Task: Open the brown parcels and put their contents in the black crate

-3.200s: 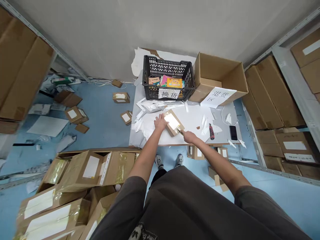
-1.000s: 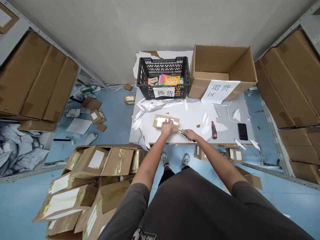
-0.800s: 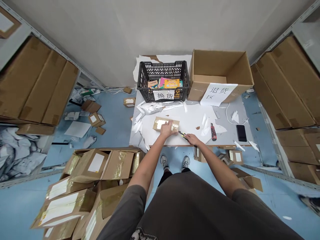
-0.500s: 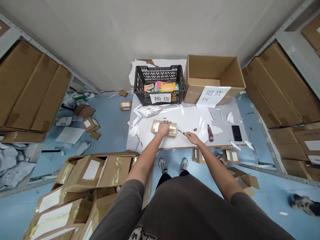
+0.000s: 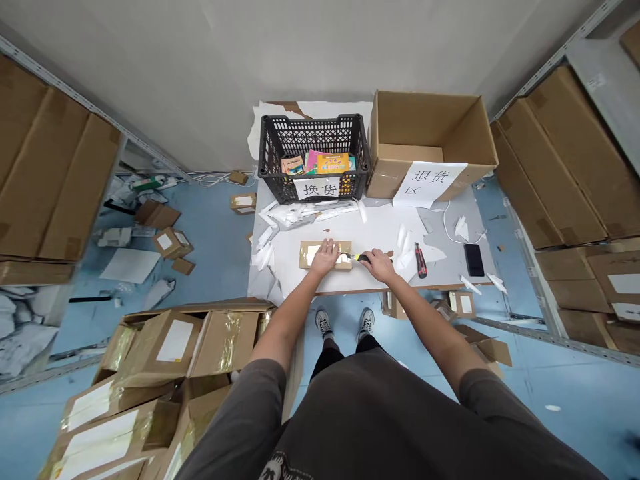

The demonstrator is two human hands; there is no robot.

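Note:
A small taped cardboard box [image 5: 306,255] with a white label lies on the white-covered table [image 5: 295,283]. My left hand [image 5: 326,255] rests on its top, fingers stretched out and pressing flat. In my right hand [image 5: 379,264] is a utility knife [image 5: 361,257] with a yellow and black handle, gripped in closed fingers. Its blade points left and reaches the right part of the box top. A second utility knife, red and black [image 5: 421,261], lies to the right of my right hand.
A black plastic crate [image 5: 314,189] with small colourful packs and an open cardboard box [image 5: 430,143] stand at the table's back. Paper scraps [image 5: 295,215] litter the surface. A phone [image 5: 474,260] lies right. Stacked cartons [image 5: 227,343] stand at my left; shelves flank both sides.
My right hand has moved left, bringing the utility knife from beside the box onto its top. The box now sits straighter, and my left hand has shifted slightly on it. The view has tilted slightly.

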